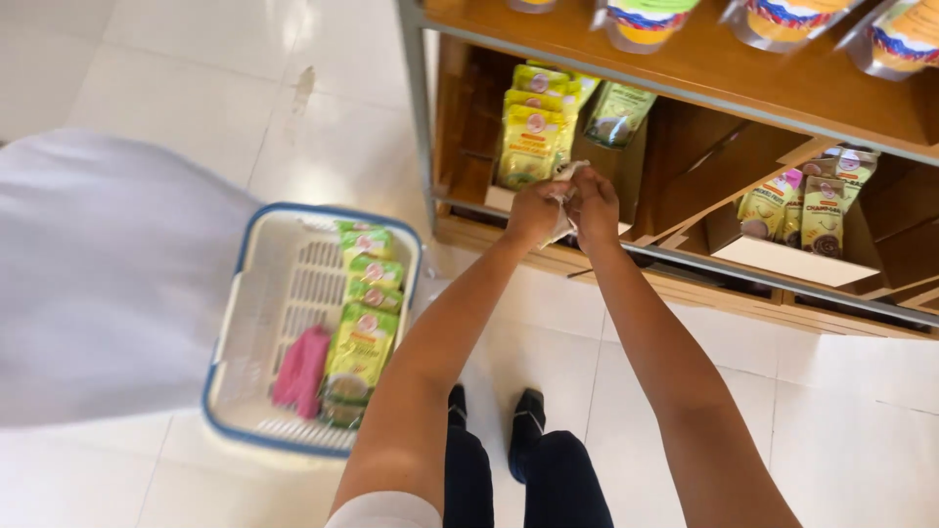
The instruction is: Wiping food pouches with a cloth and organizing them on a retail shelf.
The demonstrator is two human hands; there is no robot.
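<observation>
My left hand (pixel 534 211) and my right hand (pixel 595 203) meet in front of the lower shelf, both closed on a small white crumpled piece (pixel 564 174), perhaps a cloth or paper. Just behind them stands a row of yellow-green pouches (pixel 533 137) in a cardboard display box. A white basket with a blue rim (pixel 240 293) sits on the floor to my left. It holds several of the same yellow-green pouches (pixel 364 337) and a pink cloth (pixel 301 370).
A wooden shelf unit with a metal frame (pixel 418 108) fills the top right. More pouches (pixel 817 207) stand in a second box at the right, and cups (pixel 641 22) line the upper shelf. White fabric (pixel 98 284) covers the left. My dark shoes (pixel 528 416) rest on pale tiles.
</observation>
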